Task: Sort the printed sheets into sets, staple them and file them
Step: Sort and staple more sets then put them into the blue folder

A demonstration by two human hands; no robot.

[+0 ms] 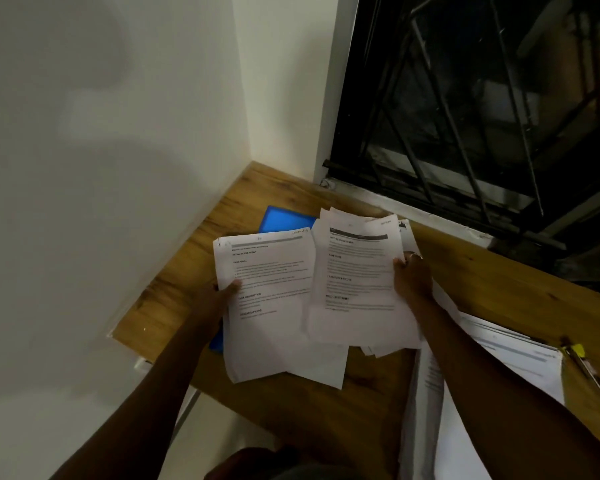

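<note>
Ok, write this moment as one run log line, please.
stage: sorting | left hand: grips left sheet stack | right hand: grips right sheet stack | blue folder: under left stack

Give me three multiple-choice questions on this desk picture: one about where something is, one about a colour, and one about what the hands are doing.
1. Where does the folder lie?
A) on the window sill
B) on the wooden table, partly under the left sheets
C) on the floor

2. What colour is the folder?
A) red
B) green
C) blue

3. What are the hands doing?
A) both rest empty on the table
B) the left hand holds the left sheets, and the right hand holds the right sheets
C) both press flat on the wall

Answers:
1 B: its corners show from beneath the left sheets.
2 C: bright blue shows above and beside those sheets.
3 B: a thumb lies on the edge of each bundle.
</note>
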